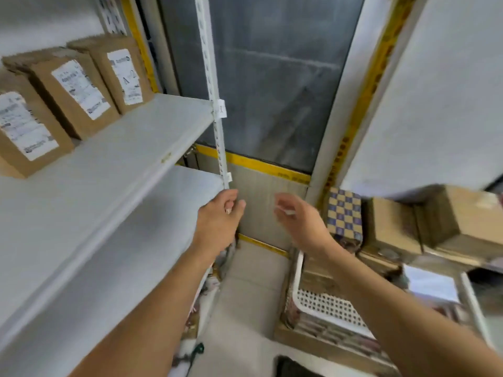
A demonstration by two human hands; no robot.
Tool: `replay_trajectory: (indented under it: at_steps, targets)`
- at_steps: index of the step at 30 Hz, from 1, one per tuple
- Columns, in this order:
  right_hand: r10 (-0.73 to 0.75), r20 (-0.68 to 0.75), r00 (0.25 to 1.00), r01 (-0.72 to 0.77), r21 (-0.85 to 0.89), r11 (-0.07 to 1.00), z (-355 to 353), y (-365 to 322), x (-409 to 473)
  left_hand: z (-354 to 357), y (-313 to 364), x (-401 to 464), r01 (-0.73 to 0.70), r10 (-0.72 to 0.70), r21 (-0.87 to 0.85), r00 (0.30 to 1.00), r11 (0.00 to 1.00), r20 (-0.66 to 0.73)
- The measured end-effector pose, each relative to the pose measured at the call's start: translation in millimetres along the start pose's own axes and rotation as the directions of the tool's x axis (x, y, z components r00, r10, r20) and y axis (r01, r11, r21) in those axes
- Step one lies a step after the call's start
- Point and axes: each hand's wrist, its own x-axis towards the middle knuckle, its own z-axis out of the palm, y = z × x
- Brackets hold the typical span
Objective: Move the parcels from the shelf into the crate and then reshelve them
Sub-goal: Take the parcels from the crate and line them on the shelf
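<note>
Head view. At centre frame I see my left hand (220,213) with its fingers loosely curled and nothing in them, in front of the foot of the white shelf post (215,99). My right hand (296,216) hangs just right of it, fingers relaxed and also holding nothing, though motion blur softens the fingertips. Three brown labelled parcels (73,93) stand upright in a row at the upper left, on the upper shelf board (141,137); the rest of that board, and what shows of the lower shelf board (163,213), is bare. At lower right a white perforated crate (324,306) sits low near the floor, with what look like cardboard items inside, too blurred to count. Further cardboard boxes (435,221) are stacked at the right edge. I judge the task mid-course: some parcels shelved, some apparently in the crate; which phase I cannot tell.
</note>
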Motion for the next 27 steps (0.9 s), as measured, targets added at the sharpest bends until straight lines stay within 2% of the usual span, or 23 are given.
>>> replay_trajectory:
  at_steps: [5, 10, 15, 19, 23, 27]
  targets:
    - [0.189, -0.106, 0.976, -0.193, -0.036, 0.98, -73, 76, -42, 103, 42, -11, -0.024, 0.037, -0.045, 0.955, 0.999, 0.295]
    - [0.327, -0.24, 0.914, -0.351, -0.062, 0.934, -146, 151, -66, 210, 91, -12, 0.001, 0.01, -0.025, 0.894, 1.0, 0.449]
    - [0.27, -0.519, 0.811, -0.43, -0.216, 0.877, -226, 232, -77, 320, 144, -7, 0.008, 0.02, -0.046, 0.813, 0.999, 0.581]
    - [0.283, -0.651, 0.704, -0.548, -0.246, 0.799, -294, 287, -74, 396, 196, -6, 0.0, 0.045, -0.067, 0.746, 0.998, 0.664]
    - [0.458, -0.628, 0.629, -0.673, -0.146, 0.725, -335, 340, -69, 457, 233, -7, 0.04, 0.038, -0.092, 0.696, 0.995, 0.717]
    - [0.62, -0.502, 0.602, -0.631, 0.177, 0.755, -343, 358, -70, 490, 247, -12, 0.175, -0.027, -0.106, 0.624, 0.979, 0.781]
